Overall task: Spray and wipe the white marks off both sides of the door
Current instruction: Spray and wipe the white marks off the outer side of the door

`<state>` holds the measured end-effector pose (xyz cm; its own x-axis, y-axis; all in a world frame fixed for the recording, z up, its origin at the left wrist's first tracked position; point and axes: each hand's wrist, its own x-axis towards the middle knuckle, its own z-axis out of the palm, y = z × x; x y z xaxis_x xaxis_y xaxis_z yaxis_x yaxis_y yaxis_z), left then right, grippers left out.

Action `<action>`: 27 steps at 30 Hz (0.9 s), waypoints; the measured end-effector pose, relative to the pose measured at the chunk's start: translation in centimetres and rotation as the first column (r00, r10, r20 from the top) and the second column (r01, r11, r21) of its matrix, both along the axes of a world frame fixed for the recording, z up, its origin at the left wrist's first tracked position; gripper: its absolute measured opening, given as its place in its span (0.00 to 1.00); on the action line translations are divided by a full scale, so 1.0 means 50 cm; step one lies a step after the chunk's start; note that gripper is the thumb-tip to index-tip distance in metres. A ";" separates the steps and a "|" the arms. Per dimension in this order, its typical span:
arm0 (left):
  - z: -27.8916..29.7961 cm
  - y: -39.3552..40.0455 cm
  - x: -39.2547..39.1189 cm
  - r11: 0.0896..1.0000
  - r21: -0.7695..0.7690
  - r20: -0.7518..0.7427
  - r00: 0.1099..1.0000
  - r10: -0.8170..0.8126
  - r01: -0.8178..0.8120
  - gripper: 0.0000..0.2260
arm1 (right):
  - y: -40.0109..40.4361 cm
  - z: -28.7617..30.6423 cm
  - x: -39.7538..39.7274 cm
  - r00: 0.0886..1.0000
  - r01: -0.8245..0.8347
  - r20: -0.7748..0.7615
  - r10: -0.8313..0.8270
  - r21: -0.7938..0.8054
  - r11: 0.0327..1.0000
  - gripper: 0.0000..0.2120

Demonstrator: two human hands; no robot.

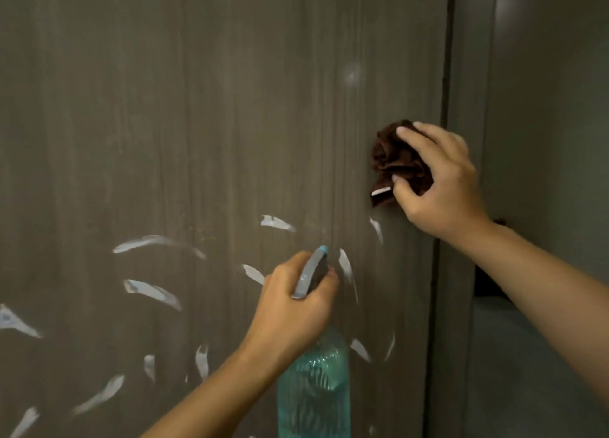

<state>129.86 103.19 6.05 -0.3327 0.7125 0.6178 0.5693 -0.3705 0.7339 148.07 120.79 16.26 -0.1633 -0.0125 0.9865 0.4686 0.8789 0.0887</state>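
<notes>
A teal, ribbed, translucent spray bottle (314, 385) is gripped by the left hand (293, 309), whose fingers are curled round its neck and grey trigger head (311, 273). The blue nozzle tip is pointed up and slightly toward one o'clock, at the face of the door (197, 108). The bottle's long axis is seen to run nearly upright.

A crumpled dark brown cloth (395, 161) is pinched between thumb and fingers of the right hand (438, 180) and is held against or just off the door near its right edge; contact cannot be confirmed.

The white marks (151, 292) are short, curved, chalky smears. They are scattered from seven to four o'clock of the nozzle, with most lying at eight to nine o'clock of the left hand. The nearest streak (346, 266) is just beside the nozzle at three o'clock, and another (376, 229) lies at about six o'clock below the cloth. The cloth hand is judged nearer to these two.

The door surface is matt grey-brown with fine vertical grain. Its upper part is seen to be free of smears, so the lower part is judged still to be treated.
</notes>
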 end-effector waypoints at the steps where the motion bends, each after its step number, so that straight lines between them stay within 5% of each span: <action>1: -0.014 0.016 0.012 1.000 -0.008 0.006 1.000 0.004 -0.004 0.11 | 0.018 -0.010 -0.005 1.000 -0.001 0.010 0.000 0.018 1.000 0.30; 10: -0.031 0.085 0.066 0.994 0.080 -0.026 0.997 0.079 -0.076 0.14 | 0.064 -0.043 -0.042 0.991 0.128 0.000 -0.130 0.177 0.976 0.32; 16: -0.045 0.063 0.053 0.991 0.103 -0.015 0.996 0.093 -0.091 0.13 | 0.060 -0.107 -0.080 0.986 0.155 -0.093 -0.137 0.234 0.960 0.23; 20: -0.050 0.033 0.036 0.996 0.062 0.020 0.998 0.063 -0.065 0.07 | 0.039 -0.286 -0.101 0.971 -0.010 0.226 -0.083 0.385 0.923 0.23; 22: -0.050 0.017 0.033 0.995 0.050 -0.010 0.996 0.085 -0.084 0.08 | 0.036 -0.278 -0.091 0.944 -0.034 0.313 -0.102 0.402 0.915 0.22; 24: -0.046 0.000 0.032 0.994 0.050 -0.039 0.994 0.100 -0.098 0.10 | 0.035 -0.210 -0.089 0.972 0.027 0.208 -0.105 0.346 0.938 0.21; 27: -0.033 -0.016 0.026 0.994 0.046 -0.023 0.995 0.100 -0.099 0.11 | 0.035 -0.086 -0.079 0.971 0.138 -0.205 -0.119 0.078 0.987 0.18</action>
<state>131.17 102.37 4.41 -0.3847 0.6482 0.6571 0.6230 -0.3430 0.7030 144.14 122.53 11.94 0.0302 -0.0957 0.9950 0.5934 0.8027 0.0592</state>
